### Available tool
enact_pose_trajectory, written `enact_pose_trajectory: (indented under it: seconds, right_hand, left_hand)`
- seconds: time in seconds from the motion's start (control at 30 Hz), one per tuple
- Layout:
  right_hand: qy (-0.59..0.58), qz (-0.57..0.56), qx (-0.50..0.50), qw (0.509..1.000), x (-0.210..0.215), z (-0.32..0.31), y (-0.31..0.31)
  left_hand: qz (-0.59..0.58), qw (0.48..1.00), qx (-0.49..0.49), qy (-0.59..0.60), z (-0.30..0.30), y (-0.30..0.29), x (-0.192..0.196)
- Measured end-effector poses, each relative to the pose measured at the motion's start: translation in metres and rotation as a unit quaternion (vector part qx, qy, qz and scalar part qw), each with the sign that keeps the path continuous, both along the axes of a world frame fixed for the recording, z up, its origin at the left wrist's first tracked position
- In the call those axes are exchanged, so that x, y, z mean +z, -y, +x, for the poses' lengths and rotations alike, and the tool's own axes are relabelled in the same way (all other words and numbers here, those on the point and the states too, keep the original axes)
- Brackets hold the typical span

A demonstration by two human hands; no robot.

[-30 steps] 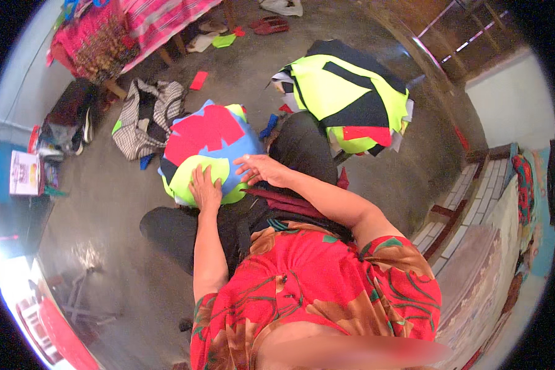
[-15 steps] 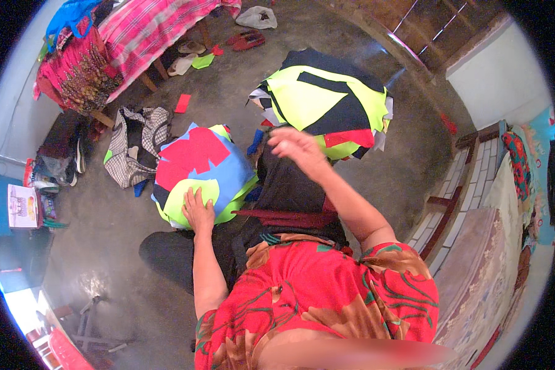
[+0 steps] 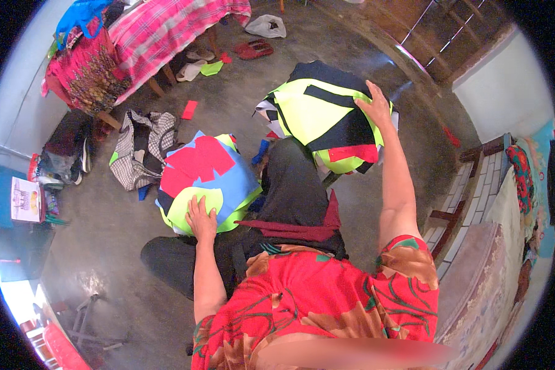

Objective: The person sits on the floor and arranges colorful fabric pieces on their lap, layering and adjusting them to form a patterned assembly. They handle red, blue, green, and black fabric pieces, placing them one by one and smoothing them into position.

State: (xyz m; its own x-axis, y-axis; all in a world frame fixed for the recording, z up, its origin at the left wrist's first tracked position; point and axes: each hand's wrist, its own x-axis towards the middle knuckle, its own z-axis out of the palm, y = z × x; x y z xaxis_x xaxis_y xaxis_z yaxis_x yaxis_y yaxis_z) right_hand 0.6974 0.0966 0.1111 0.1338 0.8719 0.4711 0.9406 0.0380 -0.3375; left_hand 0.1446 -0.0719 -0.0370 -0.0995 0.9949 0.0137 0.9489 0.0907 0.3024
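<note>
My left hand (image 3: pixel 201 217) lies flat on a pile of cut fabric pieces (image 3: pixel 205 176) in red, blue and neon yellow, at its near edge. My right hand (image 3: pixel 374 103) is stretched out and rests with spread fingers on the far right of a second pile (image 3: pixel 317 114) of neon yellow, black and red fabric pieces. Both piles sit on the concrete floor in front of my legs, which are covered by dark cloth (image 3: pixel 293 191). Neither hand grips anything.
A checked bag (image 3: pixel 139 151) lies left of the near pile. A table with a pink plaid cloth (image 3: pixel 166 31) stands at the back left, with sandals (image 3: pixel 253 48) and a white bag (image 3: pixel 266 26) beyond. A wooden bench (image 3: pixel 475 203) runs along the right.
My right hand left the near pile, swung over my legs and now rests on the far yellow-and-black pile. My left hand stayed on the near pile.
</note>
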Motion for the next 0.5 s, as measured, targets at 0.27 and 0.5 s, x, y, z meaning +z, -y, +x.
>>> enact_pose_trajectory:
  seconds: [0.27,0.5]
  right_hand:
    - [0.059,-0.087,-0.014,0.994,0.0,-0.008,-0.016]
    - [0.125,-0.103,-0.063,0.985,0.016,-0.025,-0.017]
  left_hand:
    - [-0.013,1.0,0.004,-0.002,0.0,0.001,0.001]
    - [-0.015,1.0,0.009,-0.001,0.001,0.001,0.002]
